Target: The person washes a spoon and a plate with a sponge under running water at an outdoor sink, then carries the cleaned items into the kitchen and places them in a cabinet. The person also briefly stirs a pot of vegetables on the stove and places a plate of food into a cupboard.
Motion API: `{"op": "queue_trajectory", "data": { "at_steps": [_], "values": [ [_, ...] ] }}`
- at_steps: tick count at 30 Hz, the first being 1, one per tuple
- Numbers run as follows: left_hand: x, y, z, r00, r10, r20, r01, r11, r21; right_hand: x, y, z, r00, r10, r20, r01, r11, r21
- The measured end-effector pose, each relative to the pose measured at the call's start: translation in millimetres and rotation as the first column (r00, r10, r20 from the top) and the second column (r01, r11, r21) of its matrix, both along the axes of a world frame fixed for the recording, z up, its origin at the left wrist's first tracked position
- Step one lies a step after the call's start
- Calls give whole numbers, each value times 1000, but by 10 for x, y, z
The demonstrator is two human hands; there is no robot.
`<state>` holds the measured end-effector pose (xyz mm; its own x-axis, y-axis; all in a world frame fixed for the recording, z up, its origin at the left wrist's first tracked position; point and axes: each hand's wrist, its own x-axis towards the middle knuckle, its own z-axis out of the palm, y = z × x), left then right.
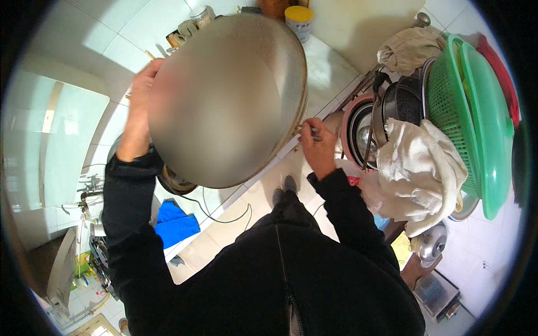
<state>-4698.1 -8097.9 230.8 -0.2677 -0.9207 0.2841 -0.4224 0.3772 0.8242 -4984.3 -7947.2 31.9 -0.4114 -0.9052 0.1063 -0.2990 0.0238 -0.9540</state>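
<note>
A large round metal vessel or lid [292, 63], its middle blurred out, is tilted up over the counter in front of me. At its far left edge my left hand [147, 77] grips the rim, with part of the fingers hidden behind it. My right hand [317, 140] is closed at the lower right rim, where a small greyish metal piece shows between the fingers. Whether that piece is a handle of the vessel, I cannot tell. Beneath the lower left rim, a dark round pan-like object [176, 180] partly shows.
A blue cloth [176, 224] and a dark cable [222, 220] lie along the white counter [325, 63]. Behind the vessel stands a yellow-lidded tub [299, 23]. At right, a rack holds nested pots [361, 130], a whitish cloth [420, 168] and green plastic baskets [487, 122].
</note>
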Motion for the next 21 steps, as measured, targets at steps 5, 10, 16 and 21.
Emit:
{"op": "queue_trajectory", "data": {
  "at_steps": [5,10,16,21],
  "values": [
    [-460,-96,-346,891,49,450,-10,996,-89,146,-31,-327,996,-36,-86,26,992,-120],
    [-716,-163,-704,877,25,479,39,992,-122,74,214,-365,972,47,230,-30,996,-78],
    [-758,-280,-877,878,0,479,-4,1000,7,59,123,-421,982,86,170,-52,978,-200],
    [-736,-363,-911,887,44,461,-2,996,-92,-33,54,-445,945,79,318,-74,997,-28]
  ]
}}
